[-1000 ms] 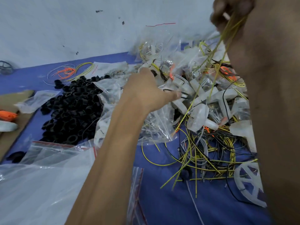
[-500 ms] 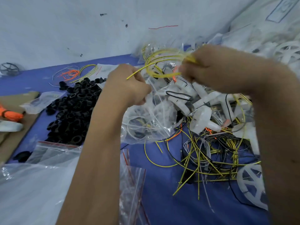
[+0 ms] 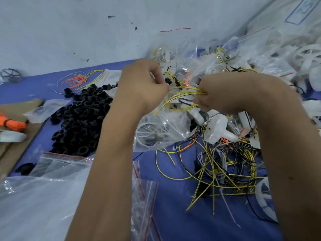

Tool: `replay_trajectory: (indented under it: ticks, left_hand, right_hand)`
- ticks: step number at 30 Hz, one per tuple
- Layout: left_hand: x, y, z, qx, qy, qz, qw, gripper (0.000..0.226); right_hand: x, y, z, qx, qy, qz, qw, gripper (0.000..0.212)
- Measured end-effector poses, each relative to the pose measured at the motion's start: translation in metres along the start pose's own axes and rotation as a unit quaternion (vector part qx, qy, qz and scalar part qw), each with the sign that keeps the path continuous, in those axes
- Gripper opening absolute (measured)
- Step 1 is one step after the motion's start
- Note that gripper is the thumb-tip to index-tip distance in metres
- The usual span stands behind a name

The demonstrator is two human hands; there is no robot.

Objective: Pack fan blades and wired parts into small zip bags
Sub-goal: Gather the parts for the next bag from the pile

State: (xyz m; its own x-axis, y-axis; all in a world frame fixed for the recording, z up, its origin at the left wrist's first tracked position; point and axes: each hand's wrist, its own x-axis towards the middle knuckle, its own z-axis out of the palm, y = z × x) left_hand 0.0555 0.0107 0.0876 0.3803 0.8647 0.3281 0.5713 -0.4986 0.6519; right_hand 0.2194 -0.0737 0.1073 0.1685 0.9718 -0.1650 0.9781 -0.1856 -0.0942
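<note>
My right hand (image 3: 224, 94) pinches a looped bundle of yellow wires (image 3: 180, 95) above the pile. My left hand (image 3: 140, 86) has its fingers curled at the other side of the loop, and it seems to hold the mouth of a clear zip bag (image 3: 161, 131) that hangs below both hands. The bag holds white and black wired parts. Loose yellow and black wires (image 3: 224, 173) lie tangled on the blue table (image 3: 182, 214). White fan blades (image 3: 217, 127) are piled at the right.
A heap of black rings (image 3: 81, 119) sits left of my arms. Empty red-striped zip bags (image 3: 144, 202) and a large clear plastic sheet (image 3: 34, 206) lie in front. Filled bags (image 3: 260, 54) pile against the wall at the back right. Cardboard (image 3: 15, 136) and orange ties lie at the left.
My right hand came down from high at the right with the yellow wires, coiling them into a loop. Both hands met over the bag and moved slightly lower.
</note>
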Motion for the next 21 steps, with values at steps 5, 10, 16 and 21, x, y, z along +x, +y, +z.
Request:
replay_trajectory:
  ticks: [5, 10, 16, 21]
  left_hand:
    - [-0.001, 0.002, 0.006, 0.028, -0.014, 0.014, 0.999, 0.021]
    - [0.002, -0.009, -0.004, -0.054, -0.026, -0.031, 0.998, 0.023]
    - [0.0, -0.021, -0.011, -0.11, -0.071, -0.081, 0.988, 0.013]
    - [-0.001, -0.022, -0.015, -0.121, -0.082, -0.117, 0.982, 0.02]
  right_hand:
    - [-0.01, -0.004, -0.009, 0.133, 0.034, -0.063, 0.989, 0.084]
    - [-0.004, 0.016, -0.011, 0.14, 0.101, -0.088, 0.981, 0.054]
    - [-0.002, 0.021, -0.009, 0.24, 0.139, -0.112, 0.954, 0.047]
    - [0.003, 0.013, -0.007, 0.101, 0.192, -0.047, 0.975, 0.042]
